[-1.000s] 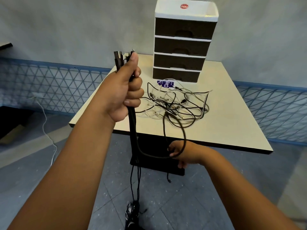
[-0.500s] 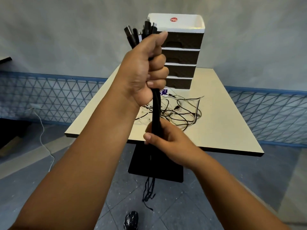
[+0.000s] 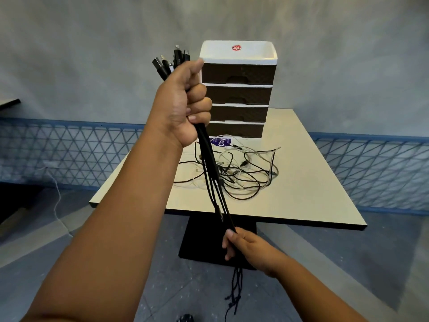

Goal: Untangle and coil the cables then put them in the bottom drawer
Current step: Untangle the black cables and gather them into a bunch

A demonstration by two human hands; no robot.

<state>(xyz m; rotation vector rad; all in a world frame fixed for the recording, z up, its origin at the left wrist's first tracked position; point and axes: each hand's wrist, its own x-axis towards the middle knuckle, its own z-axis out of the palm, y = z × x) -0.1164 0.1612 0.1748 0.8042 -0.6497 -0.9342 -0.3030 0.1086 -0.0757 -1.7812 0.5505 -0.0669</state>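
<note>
The black cable bundle [image 3: 210, 163] is hanging taut before the table [image 3: 301, 182], plugs at twelve o'clock. The left hand [image 3: 183, 105] is fisting it; the right hand [image 3: 241, 246], at six o'clock, is pinching it. Keeping tension helps straighten strands before coiling toward the bottom drawer [image 3: 236, 130].

Dim, soft light; wide-angle edge distortion.

right hand [image 3: 246, 246] | slid down black cable bundle [image 3: 216, 182] | now below table edge [image 3: 232, 218]
</note>
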